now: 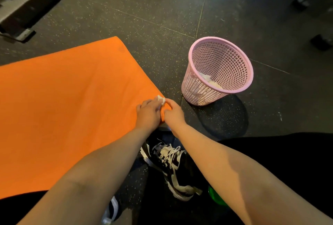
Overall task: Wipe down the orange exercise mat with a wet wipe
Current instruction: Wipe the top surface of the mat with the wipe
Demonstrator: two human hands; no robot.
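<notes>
Now at the corner: both arms reach the near right corner of the orange mat [63, 98], flat on the floor [162, 17]
Left-hand grip [148, 115]: fingers curled on the wet wipe [161, 100], pressing it at the mat's edge
Right-hand grip [173, 112]: thumb and finger look pinched on the corner, just beside the wipe
Mat from the wipe: nearly all of it stretches left, long axis leftward
Nearer hand: the left, so strokes likely go left
Pink basket [193, 89]: near, on the right
</notes>
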